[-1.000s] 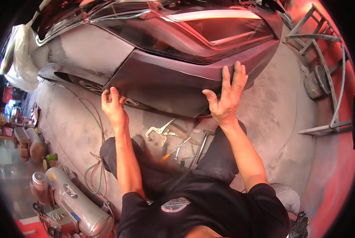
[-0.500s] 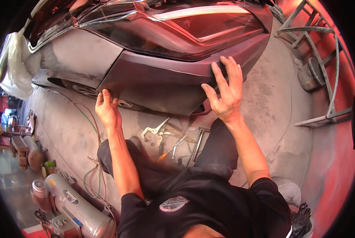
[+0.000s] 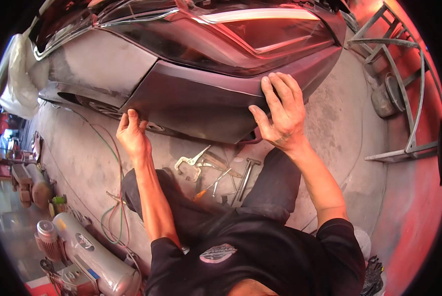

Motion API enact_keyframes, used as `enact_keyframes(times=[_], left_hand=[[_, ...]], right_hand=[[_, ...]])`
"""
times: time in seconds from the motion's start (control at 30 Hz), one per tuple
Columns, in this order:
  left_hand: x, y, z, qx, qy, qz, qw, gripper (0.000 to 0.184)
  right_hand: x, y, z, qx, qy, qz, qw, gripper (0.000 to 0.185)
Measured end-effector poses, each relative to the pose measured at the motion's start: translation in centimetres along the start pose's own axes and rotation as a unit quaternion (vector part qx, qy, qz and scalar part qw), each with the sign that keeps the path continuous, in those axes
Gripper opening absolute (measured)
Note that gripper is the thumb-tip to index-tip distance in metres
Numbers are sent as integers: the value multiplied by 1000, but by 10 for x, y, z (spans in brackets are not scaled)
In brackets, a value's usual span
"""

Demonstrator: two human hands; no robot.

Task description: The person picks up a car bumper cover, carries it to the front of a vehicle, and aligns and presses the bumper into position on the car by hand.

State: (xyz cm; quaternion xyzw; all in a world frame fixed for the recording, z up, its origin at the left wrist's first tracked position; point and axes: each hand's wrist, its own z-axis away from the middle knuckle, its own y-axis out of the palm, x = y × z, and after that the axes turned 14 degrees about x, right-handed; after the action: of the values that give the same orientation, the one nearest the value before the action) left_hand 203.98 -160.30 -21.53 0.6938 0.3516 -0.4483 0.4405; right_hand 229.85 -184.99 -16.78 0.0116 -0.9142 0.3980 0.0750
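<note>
A dark matte car bumper [image 3: 196,98] spans the view in front of me, below a glossy tail light [image 3: 260,34]. At its lower left corner, by the wheel arch, my left hand [image 3: 133,137] pinches the edge, thumb on the outer face and the other fingers curled, partly hidden. My right hand [image 3: 284,116] lies against the right part of the bumper with its fingers spread, fingertips on the ridge under the light. To the left, a dull grey sanded fender panel [image 3: 100,61] meets the bumper at a seam.
On the floor between my legs lie locking pliers [image 3: 191,162], an orange-handled screwdriver [image 3: 200,195] and a hammer [image 3: 246,175]. An air compressor [image 3: 97,251] stands lower left, with hoses [image 3: 120,172] nearby. A metal frame [image 3: 412,123] leans at the right wall. Plastic sheeting [image 3: 21,81] hangs at left.
My right hand has shifted slightly down, its fingers now settled against the bumper ridge. My left hand stays at the lower corner. The view has shifted slightly.
</note>
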Motion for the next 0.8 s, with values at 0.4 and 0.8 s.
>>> enact_keyframes(times=[0.4, 0.8], left_hand=[[1, -7, 2, 22, 12, -19, 1000, 34], [3, -10, 1, 38, 6, -35, 999, 37]], right_hand=[[4, -1, -3, 18, -35, 50, 998, 68], [7, -5, -9, 32, -43, 72, 996, 69]])
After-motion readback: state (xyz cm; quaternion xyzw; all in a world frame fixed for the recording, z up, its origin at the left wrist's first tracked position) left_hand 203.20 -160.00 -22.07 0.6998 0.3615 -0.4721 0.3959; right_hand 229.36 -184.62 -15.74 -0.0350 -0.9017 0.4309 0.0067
